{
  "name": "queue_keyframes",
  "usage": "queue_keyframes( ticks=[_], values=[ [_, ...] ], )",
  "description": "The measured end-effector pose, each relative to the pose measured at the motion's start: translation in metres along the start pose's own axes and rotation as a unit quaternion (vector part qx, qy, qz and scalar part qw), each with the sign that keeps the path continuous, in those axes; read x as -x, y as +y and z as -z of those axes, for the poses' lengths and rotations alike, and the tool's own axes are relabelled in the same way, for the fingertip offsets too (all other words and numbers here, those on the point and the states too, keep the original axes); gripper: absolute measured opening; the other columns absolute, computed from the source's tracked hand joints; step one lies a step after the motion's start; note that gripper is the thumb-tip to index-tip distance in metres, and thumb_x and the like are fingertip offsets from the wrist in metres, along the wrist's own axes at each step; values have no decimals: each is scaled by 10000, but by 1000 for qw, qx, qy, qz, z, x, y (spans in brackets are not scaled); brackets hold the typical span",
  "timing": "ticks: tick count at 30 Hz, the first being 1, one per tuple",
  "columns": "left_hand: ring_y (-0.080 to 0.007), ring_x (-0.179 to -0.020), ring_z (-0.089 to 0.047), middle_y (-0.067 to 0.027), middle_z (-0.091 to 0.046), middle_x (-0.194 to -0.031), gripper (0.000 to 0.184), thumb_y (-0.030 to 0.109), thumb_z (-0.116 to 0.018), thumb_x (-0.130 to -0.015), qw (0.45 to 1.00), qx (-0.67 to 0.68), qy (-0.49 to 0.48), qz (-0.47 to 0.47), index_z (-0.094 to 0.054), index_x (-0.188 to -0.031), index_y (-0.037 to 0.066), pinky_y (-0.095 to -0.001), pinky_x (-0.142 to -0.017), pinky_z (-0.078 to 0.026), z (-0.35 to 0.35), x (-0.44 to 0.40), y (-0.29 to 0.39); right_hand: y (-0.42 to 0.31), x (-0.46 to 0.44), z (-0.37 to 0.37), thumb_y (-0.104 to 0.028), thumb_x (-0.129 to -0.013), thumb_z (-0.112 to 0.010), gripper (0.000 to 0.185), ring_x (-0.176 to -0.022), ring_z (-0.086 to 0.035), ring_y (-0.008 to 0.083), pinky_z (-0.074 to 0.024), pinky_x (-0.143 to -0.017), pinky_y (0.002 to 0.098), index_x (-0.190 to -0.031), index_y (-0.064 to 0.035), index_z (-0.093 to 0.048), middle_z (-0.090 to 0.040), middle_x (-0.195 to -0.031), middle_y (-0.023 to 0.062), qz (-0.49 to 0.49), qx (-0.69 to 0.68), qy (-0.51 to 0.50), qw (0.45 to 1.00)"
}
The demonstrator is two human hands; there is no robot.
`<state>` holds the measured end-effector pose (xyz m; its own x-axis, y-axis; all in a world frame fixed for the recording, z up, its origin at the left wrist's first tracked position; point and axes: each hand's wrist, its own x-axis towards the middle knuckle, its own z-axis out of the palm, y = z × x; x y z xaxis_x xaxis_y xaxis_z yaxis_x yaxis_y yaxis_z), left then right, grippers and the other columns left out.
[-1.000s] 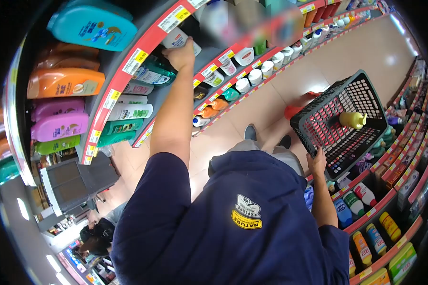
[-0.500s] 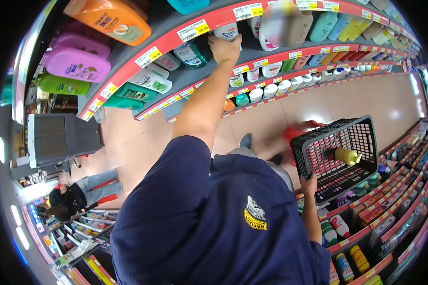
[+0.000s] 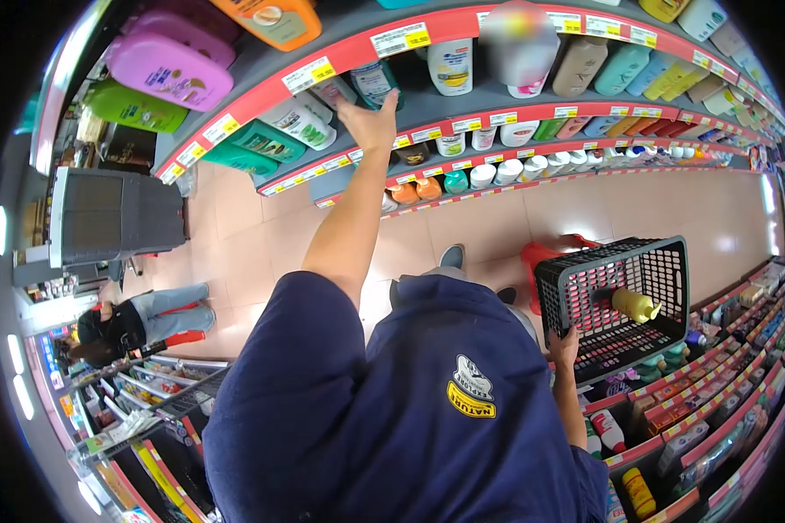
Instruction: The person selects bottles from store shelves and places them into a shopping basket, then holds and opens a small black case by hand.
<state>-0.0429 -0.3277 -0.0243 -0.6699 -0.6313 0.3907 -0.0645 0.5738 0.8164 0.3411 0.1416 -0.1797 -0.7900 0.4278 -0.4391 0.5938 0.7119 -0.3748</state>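
My left hand [image 3: 371, 125] reaches up to the shelf, fingers spread, at the lower part of a teal bottle [image 3: 374, 83]. Its fingertips overlap the teal bottle and a pale pink bottle [image 3: 331, 90]; whether they touch is unclear. A white bottle [image 3: 451, 68] stands to the right on the same shelf, apart from the hand. At right, my right hand [image 3: 564, 345] is closed on the near rim of a black shopping basket [image 3: 615, 247]. Inside the basket lies a yellow pump bottle [image 3: 635, 305].
Purple bottles [image 3: 170, 71] and an orange bottle [image 3: 275, 19] stand on the upper left shelf. Lower shelves hold white-capped bottles [image 3: 508, 172]. More stocked shelves [image 3: 715, 383] curve along the right. A person [image 3: 144, 322] is at far left, near a grey counter [image 3: 118, 216].
My left hand has let go of the white bottle, which stays on the shelf, and has moved left to the teal bottle. My right hand still holds the basket.
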Motion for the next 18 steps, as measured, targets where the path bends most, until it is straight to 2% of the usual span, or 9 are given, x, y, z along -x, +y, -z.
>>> queue_keyframes(
  ticks=[2, 3, 4, 6, 9, 12, 18],
  values=[
    [-459, -1289, -355, -356, -373, -1353, 1105, 373, -870, -632, 1000, -18, -5, 7, -238, -1359, -166, -455, -1091, -309, -9, -9, -5, -2, -3, 1, -324, -737, -720, 731, -1160, -513, 456, -406, -1001, 448, -1262, 117, -466, -539, -1214, 338, -8, 0, -17, 1000],
    [-451, -1257, -396, -346, -407, -1321, 1068, 382, -874, -623, 1000, -22, 4, 14, -277, -1328, -153, -451, -1068, -334, -17, -14, -12, -3, -3, 3, -331, -735, -721, 747, -1167, -509, 458, -402, -1006, 449, -1265, 125, -460, -533, -1222, 345, -14, 0, -25, 1000],
    [-444, -1225, -437, -337, -440, -1288, 1032, 390, -878, -613, 999, -26, 13, 21, -315, -1297, -140, -446, -1044, -359, -26, -18, -20, 1, -3, -2, -267, -689, -711, 585, -1044, -552, 466, -445, -908, 482, -1152, 41, -527, -575, -1081, 298, 18, -2, 28, 999],
    [-432, -1135, -532, -317, -519, -1208, 949, 425, -867, -611, 998, -47, 16, 46, -388, -1226, -116, -440, -981, -423, -30, -18, -23, 7, -7, -4, -260, -687, -707, 588, -1046, -554, 463, -445, -910, 479, -1159, 42, -527, -578, -1080, 299, 28, -8, 25, 999],
    [-429, -1087, -569, -306, -547, -1176, 863, 438, -846, -631, 995, -48, -41, 83, -427, -1159, -101, -451, -939, -454, -31, -20, -17, 10, -8, -2, -262, -693, -697, 591, -1048, -560, 460, -447, -911, 474, -1169, 45, -528, -582, -1093, 303, 45, -17, 30, 998],
    [-424, -1049, -593, -292, -570, -1137, 797, 444, -830, -644, 994, -69, -30, 77, -448, -1099, -86, -453, -909, -473, -35, -19, -15, 11, -6, 0, -272, -700, -690, 589, -1036, -565, 464, -450, -906, 475, -1164, 53, -529, -587, -1084, 308, 48, -26, 28, 998],
    [-427, -1059, -576, -286, -557, -1141, 787, 437, -827, -658, 996, -58, -48, 55, -444, -1102, -89, -451, -914, -467, -31, -7, -7, 13, -4, -3, -292, -704, -692, 602, -1016, -572, 469, -450, -893, 483, -1154, 73, -527, -591, -1056, 318, 58, -11, 25, 998]
  ],
)
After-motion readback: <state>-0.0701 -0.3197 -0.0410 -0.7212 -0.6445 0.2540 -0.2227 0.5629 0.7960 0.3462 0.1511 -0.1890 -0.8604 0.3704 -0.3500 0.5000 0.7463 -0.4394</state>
